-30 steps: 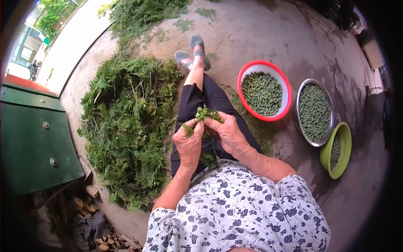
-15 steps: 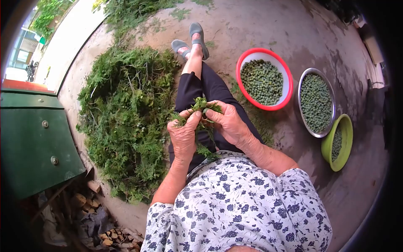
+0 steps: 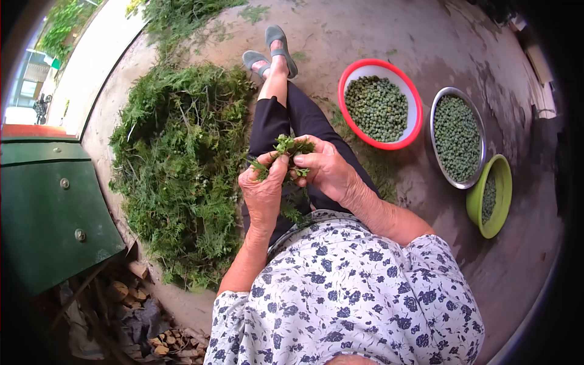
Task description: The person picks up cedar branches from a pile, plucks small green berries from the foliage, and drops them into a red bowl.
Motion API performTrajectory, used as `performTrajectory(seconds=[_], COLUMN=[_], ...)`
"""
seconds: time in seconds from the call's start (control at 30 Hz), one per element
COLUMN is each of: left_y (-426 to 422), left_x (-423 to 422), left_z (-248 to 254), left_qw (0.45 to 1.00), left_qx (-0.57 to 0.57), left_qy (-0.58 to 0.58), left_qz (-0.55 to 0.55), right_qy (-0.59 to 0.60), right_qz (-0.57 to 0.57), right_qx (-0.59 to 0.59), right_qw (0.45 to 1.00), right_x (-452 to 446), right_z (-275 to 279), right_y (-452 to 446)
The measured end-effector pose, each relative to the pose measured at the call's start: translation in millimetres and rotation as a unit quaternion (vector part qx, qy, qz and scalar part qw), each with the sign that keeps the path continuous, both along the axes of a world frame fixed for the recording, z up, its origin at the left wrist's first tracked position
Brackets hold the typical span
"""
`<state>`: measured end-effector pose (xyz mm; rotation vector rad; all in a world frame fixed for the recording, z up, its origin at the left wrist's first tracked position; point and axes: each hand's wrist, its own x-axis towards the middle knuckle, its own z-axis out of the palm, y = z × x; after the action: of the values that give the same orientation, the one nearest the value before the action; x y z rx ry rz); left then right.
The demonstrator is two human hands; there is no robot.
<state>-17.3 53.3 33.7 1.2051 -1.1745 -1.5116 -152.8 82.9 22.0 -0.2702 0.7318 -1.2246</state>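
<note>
Over my lap, my left hand (image 3: 263, 188) pinches a leafy green conifer sprig (image 3: 285, 145) between thumb and fingers. My right hand (image 3: 328, 170) is closed on the same sprig from the other side, its thumb close to the left thumb. Some of the foliage hangs below the hands, and the fingers hide part of the stem. Left of my legs lies a big heap of cut conifer branches (image 3: 182, 164). To the right stands a red-rimmed white basin (image 3: 415, 135) holding many small round green cones or berries.
Beyond it are a metal basin (image 3: 482, 143) and a tilted lime-green basin (image 3: 502, 216), both holding the same green pieces. A green metal box (image 3: 52, 213) stands at the left, with chopped firewood (image 3: 164, 344) below. More branches (image 3: 182, 18) lie at the far end.
Both hands have shifted slightly, still gripping the sprig. The right fingers have moved a little around the foliage. The whole view has tilted a bit, so the basins appear higher.
</note>
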Motion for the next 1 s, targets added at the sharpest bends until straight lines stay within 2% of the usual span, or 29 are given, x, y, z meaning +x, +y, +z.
performTrajectory(seconds=[0.07,0.13,0.4,0.57,0.67,0.8,0.87,0.93,1.0], left_y=[-0.5,-1.1,0.2,0.1,0.9,-0.4,-2.7,-6.0,-7.7], left_x=[0.2,1.4,3.0,3.5,4.0,3.4,4.6,8.5,10.7], left_z=[0.2,-4.9,-6.2,-5.6,-8.1,-3.2,1.0,3.8,2.9], left_qw=[1.0,1.0,0.999,0.998,0.997,0.999,0.999,0.988,0.987], left_qx=[0.027,-0.016,-0.036,-0.039,-0.05,-0.007,0.023,0.117,0.131], left_qy=[0.013,-0.006,-0.038,-0.046,-0.063,-0.024,0.004,0.101,0.093], left_qz=[0.002,0.024,0.008,0.019,0.009,0.021,0.031,0.008,-0.007], right_qy=[-0.021,-0.032,-0.023,-0.101,-0.069,-0.09,-0.061,-0.028,0.002], right_qz=[-0.011,-0.017,-0.019,-0.019,-0.017,-0.016,-0.012,-0.005,0.001], right_qx=[0.015,0.011,0.031,0.031,0.04,0.023,0.015,-0.006,-0.046], right_qw=[1.0,0.999,0.999,0.994,0.997,0.996,0.998,1.0,0.999], right_x=[-0.9,-2.1,-4.3,-6.7,-7.4,-11.1,-18.9,-28.1,-32.9], right_z=[2.7,0.1,-7.2,-9.6,-17.4,-19.2,-25.0,-30.8,-28.6], right_y=[0.0,0.7,0.7,0.9,1.4,2.8,4.2,0.1,-4.6])
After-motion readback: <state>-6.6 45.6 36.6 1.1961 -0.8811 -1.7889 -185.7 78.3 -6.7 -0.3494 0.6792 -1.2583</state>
